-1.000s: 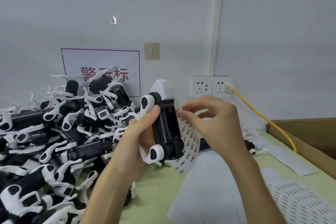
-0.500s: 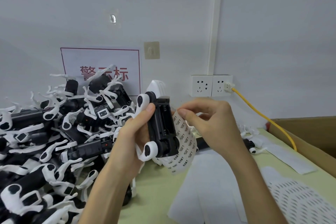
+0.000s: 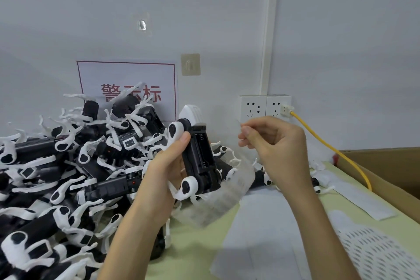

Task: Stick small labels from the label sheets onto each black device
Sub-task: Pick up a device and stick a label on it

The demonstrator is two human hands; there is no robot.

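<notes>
Over pale green tabletop [image 3: 193, 248], gripping stiff black plastic device [image 3: 200, 157] in left hand [image 3: 163, 166], pinching flimsy clear label [image 3: 239, 123] edgewise in right hand [image 3: 279, 143].

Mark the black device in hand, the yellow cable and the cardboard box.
black device [image 3: 200, 157], head view, on the middle of its black body.
yellow cable [image 3: 327, 144], head view, on its sloping middle stretch.
cardboard box [image 3: 391, 166], head view, on its brown inner wall.

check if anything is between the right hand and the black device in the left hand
Nothing visible does. Open air separates the right hand, pinching a small label, from the black device the left hand grips; the blurred label sheet hangs below the device, outside that gap.
</notes>
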